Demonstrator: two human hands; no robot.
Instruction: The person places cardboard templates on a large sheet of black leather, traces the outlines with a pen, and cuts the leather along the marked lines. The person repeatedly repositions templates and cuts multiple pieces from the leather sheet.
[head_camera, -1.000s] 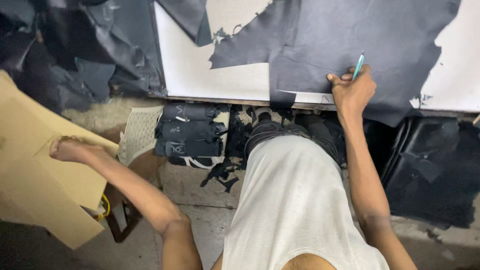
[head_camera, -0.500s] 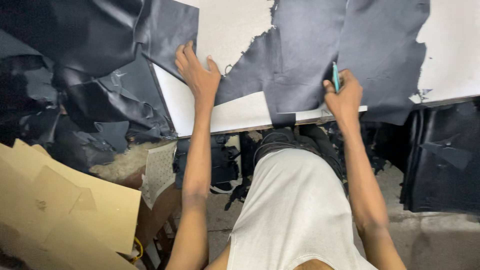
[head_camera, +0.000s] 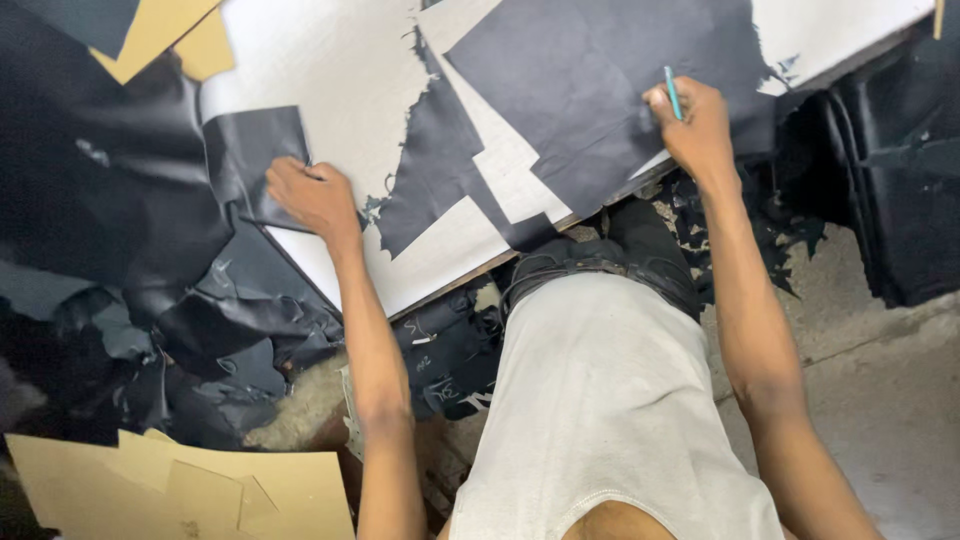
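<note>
From my seat I see the left hand (head_camera: 312, 196) lying on a small dark leather piece (head_camera: 262, 152) at the near left edge of the white cutting board (head_camera: 330, 70). Its fingers are curled together over the piece's lower edge, pressing it; I cannot tell whether they pinch it or only rest on top. Just past the knuckles, toward the middle of the board, lies a ragged dark leather offcut (head_camera: 430, 170) with a notched outline, close to the hand but apart from it.

The right hand (head_camera: 692, 128) is closed around a teal pen (head_camera: 672, 92), fingers clamped on the shaft so its top sticks up above the thumb (the tip is hidden inside the fist). That fist rests on the large dark leather sheet (head_camera: 600, 90), near the sheet's right edge, where the leather hangs over the board's near side.

Below the left wrist, off the board, crumpled black leather scraps (head_camera: 200, 330) pile up, and beneath them lie tan cardboard patterns (head_camera: 230, 490). Another tan cardboard piece (head_camera: 160, 35) sits beyond the left fingertips, at the far left.
</note>
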